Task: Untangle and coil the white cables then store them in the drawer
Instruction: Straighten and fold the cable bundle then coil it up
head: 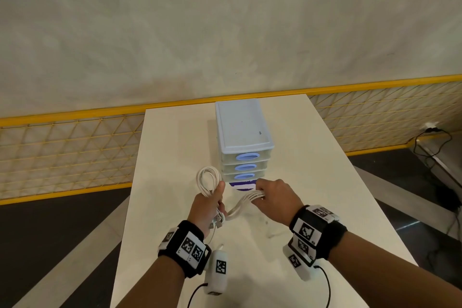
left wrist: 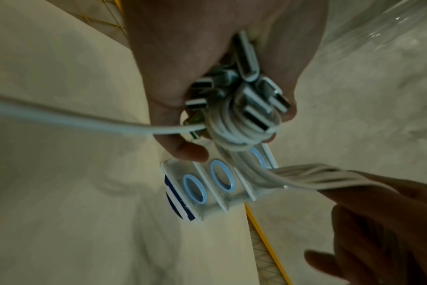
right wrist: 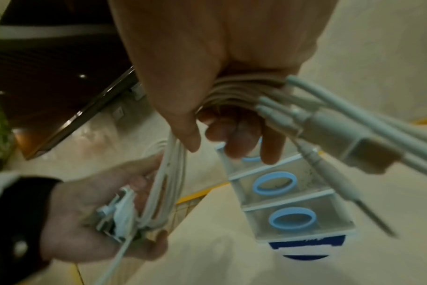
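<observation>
Smooth white cables (head: 246, 201), looped bundle

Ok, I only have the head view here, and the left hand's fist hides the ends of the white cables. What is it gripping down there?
Observer: In the left wrist view, the left hand grips a cluster of metal-tipped USB plugs, with white cables looped around them.
Operator: And the right hand's side?
Observer: The right wrist view shows the right hand curled round several strands, with loose white plug ends sticking out beyond it.
</observation>
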Motion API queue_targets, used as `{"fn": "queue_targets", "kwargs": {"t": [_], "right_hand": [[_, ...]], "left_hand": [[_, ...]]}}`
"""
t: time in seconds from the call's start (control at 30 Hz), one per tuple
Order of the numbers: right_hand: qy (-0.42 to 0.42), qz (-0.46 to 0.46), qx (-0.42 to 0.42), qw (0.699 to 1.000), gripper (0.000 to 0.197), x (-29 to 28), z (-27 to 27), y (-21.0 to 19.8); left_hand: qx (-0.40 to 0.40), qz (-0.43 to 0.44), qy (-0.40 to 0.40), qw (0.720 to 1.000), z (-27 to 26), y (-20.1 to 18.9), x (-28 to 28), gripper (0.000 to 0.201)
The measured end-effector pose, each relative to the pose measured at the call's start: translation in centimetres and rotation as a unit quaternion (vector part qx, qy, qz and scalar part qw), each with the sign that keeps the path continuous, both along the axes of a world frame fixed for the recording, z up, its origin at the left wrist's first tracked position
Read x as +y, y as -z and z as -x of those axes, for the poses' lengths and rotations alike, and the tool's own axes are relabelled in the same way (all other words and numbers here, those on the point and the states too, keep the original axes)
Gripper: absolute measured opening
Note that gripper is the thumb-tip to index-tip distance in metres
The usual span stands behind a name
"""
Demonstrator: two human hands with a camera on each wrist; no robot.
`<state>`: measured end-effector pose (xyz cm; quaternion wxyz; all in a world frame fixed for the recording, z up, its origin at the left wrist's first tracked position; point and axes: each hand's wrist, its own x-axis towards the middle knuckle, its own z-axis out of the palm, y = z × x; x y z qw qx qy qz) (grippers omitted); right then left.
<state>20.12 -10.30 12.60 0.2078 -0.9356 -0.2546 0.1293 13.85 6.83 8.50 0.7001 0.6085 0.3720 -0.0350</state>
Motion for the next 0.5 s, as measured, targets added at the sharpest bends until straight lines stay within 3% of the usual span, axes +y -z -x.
{"fn": "queue_targets", "kwargs": {"t": [0.17,0.3,0.4,0.43,0.5], "right_hand": [[-0.016,-0.021,0.090,0.996,0.024,-0.5,-0.7,-0.2],[-0.064,0.073,0.211,0.973,0.018,-1.6,-1.0,0.0],[-0.103,0.099,0.250,0.958,0.099,-1.7,-0.5,-0.2],[-0.115,0.082,0.263,0.954,0.110,-1.4,-0.4,-0.7],[-0.125,0.031,0.292,0.948,0.115,-0.8,-0.5,-1.9]], "left_hand": [[-0.044,0.101,-0.055,0.992,0.4,-0.4,0.2,0.045],[-0.132,0.161,-0.095,0.974,0.4,-1.5,0.7,0.041],[-0.177,0.149,-0.089,0.969,0.1,-2.6,1.0,0.040],[-0.189,0.142,-0.090,0.967,0.0,-2.8,1.1,0.040],[-0.203,0.117,-0.092,0.968,-0.1,-3.2,1.3,0.041]]}}
